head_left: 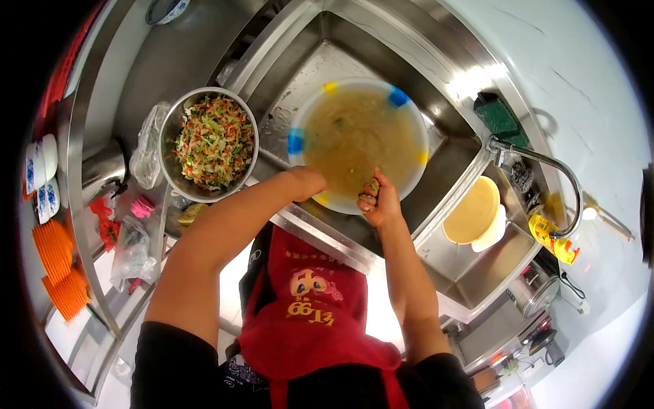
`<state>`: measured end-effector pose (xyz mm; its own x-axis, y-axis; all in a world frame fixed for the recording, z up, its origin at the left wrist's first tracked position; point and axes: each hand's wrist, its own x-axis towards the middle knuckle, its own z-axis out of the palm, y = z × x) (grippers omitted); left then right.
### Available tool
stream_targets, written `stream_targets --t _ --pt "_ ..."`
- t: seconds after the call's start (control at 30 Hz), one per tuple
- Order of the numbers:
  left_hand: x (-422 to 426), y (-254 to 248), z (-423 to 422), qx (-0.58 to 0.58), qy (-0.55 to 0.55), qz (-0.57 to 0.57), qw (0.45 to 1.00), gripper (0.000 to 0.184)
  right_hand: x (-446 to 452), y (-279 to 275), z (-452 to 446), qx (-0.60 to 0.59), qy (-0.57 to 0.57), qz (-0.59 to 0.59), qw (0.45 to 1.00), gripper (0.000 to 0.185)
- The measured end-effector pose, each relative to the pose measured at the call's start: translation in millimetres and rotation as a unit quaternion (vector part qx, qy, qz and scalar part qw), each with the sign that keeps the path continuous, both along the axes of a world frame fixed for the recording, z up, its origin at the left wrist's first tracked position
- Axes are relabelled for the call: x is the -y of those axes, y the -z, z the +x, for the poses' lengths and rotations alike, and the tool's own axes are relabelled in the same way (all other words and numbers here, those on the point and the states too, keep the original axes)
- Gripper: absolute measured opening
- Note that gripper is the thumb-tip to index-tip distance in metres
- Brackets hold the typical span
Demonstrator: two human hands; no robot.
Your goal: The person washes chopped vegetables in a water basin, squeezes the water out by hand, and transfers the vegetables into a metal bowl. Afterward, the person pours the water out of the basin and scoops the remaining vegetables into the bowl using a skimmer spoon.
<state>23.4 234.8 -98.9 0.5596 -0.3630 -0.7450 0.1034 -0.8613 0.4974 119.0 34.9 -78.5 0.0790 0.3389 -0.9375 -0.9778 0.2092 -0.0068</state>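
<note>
A large basin with blue and yellow patches on its rim stands in the steel sink and holds cloudy yellowish water. Over the basin's near edge, my right hand is closed around some green vegetable bits, which show between the fingers. My left hand reaches to the basin's near left rim; its fingers are hidden, apparently below the murky water. To the left, a steel bowl is full of chopped vegetables in green, orange and white.
A yellow tub sits in the smaller right sink, under the curved faucet. Beyond it are a yellow bottle and a green scouring pad. Plastic bags, orange items and patterned bowls are on the left.
</note>
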Motion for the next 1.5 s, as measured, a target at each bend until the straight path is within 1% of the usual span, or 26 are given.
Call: stream_targets --t 0.13,0.2,0.23,0.3,0.43,0.5,0.53,0.57,0.6,0.63,0.67,0.7,0.77,0.8,0.87,0.9,0.97,1.0,1.07,1.1,1.17,1.2,1.27,1.37,1.47,1.5 --pt "-5.9 -1.9 -0.8 -0.072 0.024 0.007 0.997 0.031 6.3 -0.1 -1.7 -0.003 -0.009 -0.006 1.0 0.037" --pt "-4.5 2.5 -1.6 -0.11 -0.05 -0.024 0.992 0.026 10.0 7.4 -4.5 -0.007 -0.003 -0.007 1.0 0.037" --pt "-2.3 3.6 -0.4 -0.109 -0.048 -0.024 0.993 0.026 12.0 12.5 -7.8 -0.014 0.003 -0.007 1.0 0.036" --pt "2.9 6.1 2.2 -0.124 -0.023 0.05 0.991 0.021 13.7 14.2 -10.8 -0.018 0.009 -0.008 1.0 0.036" --pt "1.1 19.9 -8.5 -0.078 -0.019 0.051 0.995 0.019 12.3 7.7 -12.5 -0.013 -0.001 -0.008 1.0 0.035" --pt "0.1 13.5 -7.3 -0.045 -0.08 -0.018 0.996 0.013 13.3 10.2 -12.0 -0.008 -0.001 0.002 1.0 0.035" --pt "3.6 5.6 -4.7 -0.043 -0.081 -0.018 0.996 0.013 13.7 12.3 -11.9 0.012 -0.019 0.001 1.0 0.03" --pt "11.3 -2.8 -3.0 0.026 -0.211 -0.102 0.972 0.011 14.4 13.9 -12.9 0.031 -0.037 0.0 0.999 0.027" --pt "19.7 -21.0 3.3 0.094 -0.334 -0.184 0.92 0.012 13.9 16.9 -14.0 0.033 -0.036 0.0 0.999 0.027" --pt "28.0 -45.6 13.6 0.016 -0.437 -0.239 0.867 0.012 11.3 20.2 -14.2 0.058 -0.054 -0.015 0.997 0.023" --pt "38.1 -64.6 22.3 -0.062 -0.53 -0.289 0.795 0.013 8.0 21.0 -13.1 0.084 -0.072 -0.03 0.993 0.019" --pt "48.1 -69.6 25.8 -0.058 -0.53 -0.289 0.795 0.013 4.8 18.6 -12.0 0.088 -0.073 -0.028 0.993 0.019" --pt "62.7 -76.8 28.3 -0.05 -0.613 -0.354 0.705 0.011 -1.6 12.3 -13.3 0.126 -0.038 0.09 0.987 0.021" --pt "68.4 -77.3 29.0 -0.045 -0.615 -0.352 0.704 0.011 -4.5 9.3 -13.7 0.127 -0.041 0.094 0.987 0.021" --pt "79.8 -71.6 30.9 0.088 -0.581 -0.183 0.788 0.011 -8.1 3.0 -11.0 0.098 0.004 0.116 0.988 0.019" --pt "86.0 -65.6 29.1 0.091 -0.581 -0.184 0.787 0.011 -9.6 -0.3 -7.8 0.1 0.003 0.116 0.988 0.019" --pt "95.5 -54.6 25.3 0.254 -0.544 -0.155 0.785 0.009 -12.6 -6.9 -3.9 0.155 0.006 0.076 0.985 0.021" --pt "95.5 -59.7 27.4 0.254 -0.545 -0.154 0.784 0.009 -13.1 -11.0 -3.7 0.155 0.004 0.076 0.985 0.021" --pt "89.2 -79.5 35.5 0.165 -0.614 -0.154 0.756 0.007 -15.6 -19.3 -2.4 0.197 0.026 0.054 0.979 0.021" --pt "84.8 -86.3 38.1 0.167 -0.616 -0.152 0.755 0.007 -17.6 -22.5 -3.2 0.197 0.023 0.057 0.978 0.021" --pt "78.0 -96.0 41.0 0.164 -0.549 -0.1 0.813 0.013 -20.9 -27.2 -5.6 0.263 0.042 0.051 0.963 0.022" --pt "78.0 -97.7 41.2 0.166 -0.551 -0.098 0.812 0.013 -22.9 -27.7 -5.6 0.263 0.039 0.054 0.963 0.022" --pt "81.7 -102.1 40.2 0.263 -0.468 -0.047 0.842 0.017 -26.8 -29.2 -6.9 0.287 0.077 0.009 0.955 0.023" --pt "93.0 -96.2 38.4 0.297 -0.467 -0.029 0.832 0.017 -43.3 -56.0 3.4 0.265 0.08 -0.041 0.96 0.027" --pt "89.1 -102.6 31.6 0.283 -0.477 -0.079 0.828 0.018 -27.4 -18.1 12.5 0.285 0.033 -0.016 0.958 0.032" --pt "89.3 -106.7 29.8 0.271 -0.487 -0.103 0.824 0.019 -33.2 -22.2 14.6 0.299 0.007 -0.009 0.954 0.032"
